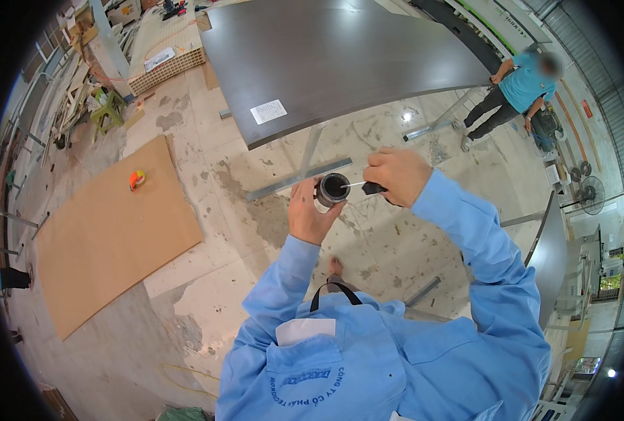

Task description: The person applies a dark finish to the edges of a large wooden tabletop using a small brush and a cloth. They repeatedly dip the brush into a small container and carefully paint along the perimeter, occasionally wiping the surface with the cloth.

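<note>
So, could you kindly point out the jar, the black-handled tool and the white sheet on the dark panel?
Jar [326, 195]: head view, on its rim, lower left.
Black-handled tool [374, 188]: head view, on its handle.
White sheet [268, 111]: head view, middle of its upper face.

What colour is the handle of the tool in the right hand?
The handle is black; the head view, the only one, shows it best.

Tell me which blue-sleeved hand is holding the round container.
The left hand: it is wrapped around the round container. The right hand instead holds a black-handled tool, its thin shaft at the container's mouth.
</note>
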`<state>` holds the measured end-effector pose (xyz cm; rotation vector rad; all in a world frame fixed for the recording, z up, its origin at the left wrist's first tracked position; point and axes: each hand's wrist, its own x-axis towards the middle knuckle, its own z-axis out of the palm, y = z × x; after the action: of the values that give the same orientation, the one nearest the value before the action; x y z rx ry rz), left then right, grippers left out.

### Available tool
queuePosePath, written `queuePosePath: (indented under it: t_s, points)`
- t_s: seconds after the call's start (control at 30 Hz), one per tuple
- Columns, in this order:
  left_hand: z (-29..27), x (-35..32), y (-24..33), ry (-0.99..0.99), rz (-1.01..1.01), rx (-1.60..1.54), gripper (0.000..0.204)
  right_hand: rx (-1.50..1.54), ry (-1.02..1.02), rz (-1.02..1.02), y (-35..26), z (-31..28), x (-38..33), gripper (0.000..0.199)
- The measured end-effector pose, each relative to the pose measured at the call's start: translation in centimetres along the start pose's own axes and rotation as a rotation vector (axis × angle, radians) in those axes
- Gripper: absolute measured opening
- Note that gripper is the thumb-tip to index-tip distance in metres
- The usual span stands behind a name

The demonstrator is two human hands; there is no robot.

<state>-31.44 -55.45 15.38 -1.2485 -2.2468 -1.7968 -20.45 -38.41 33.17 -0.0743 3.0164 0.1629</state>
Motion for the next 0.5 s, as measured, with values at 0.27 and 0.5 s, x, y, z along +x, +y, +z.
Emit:
queuePosePath:
  t_s: [0.27, 0.5]
  points:
    - [0.4, 0.3, -0.4, -0.023, -0.015, -0.026, 0.064, -0.025, 0.03, 0.108, 0.0, 2.1, -1.3, 0.019]
    - [2.0, 1.0, -0.1, -0.102, -0.008, -0.007, 0.063, 0.038, 0.212, 0.121, 1.5, 3.7, -3.2, 0.012]
